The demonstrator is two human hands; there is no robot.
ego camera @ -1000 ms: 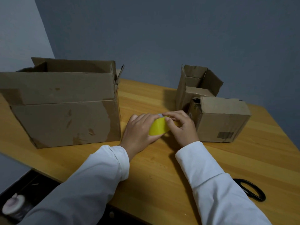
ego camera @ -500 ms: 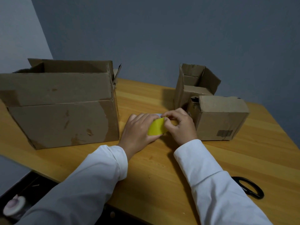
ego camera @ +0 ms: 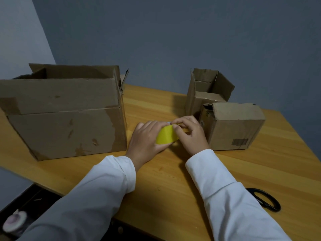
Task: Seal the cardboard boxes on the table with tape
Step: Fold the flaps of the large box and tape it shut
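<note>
Right now both hands are on the yellow tape roll (ego camera: 167, 136), which sits low over the wooden table (ego camera: 165, 180) between the big open box (ego camera: 66, 122) on the left and the two smaller boxes on the right. The left hand (ego camera: 147, 141) wraps round the roll and steadies it, while the right hand (ego camera: 190, 134) has its fingertips (ego camera: 175, 122) bent onto the roll's upper edge, apparently picking for the loose end; whether the end has lifted I cannot tell. To my eye none of the boxes is sealed: the big one and the small open box (ego camera: 206, 91) stand with flaps up, and the closed small box (ego camera: 234, 126) shows no fresh tape. Done well, the roll should be held firm, a nail worked under the end, and the strip peeled off straight so it doesn't split or fold onto itself. The scissors (ego camera: 265, 199) lie near the right sleeve, handy for the cut.
</note>
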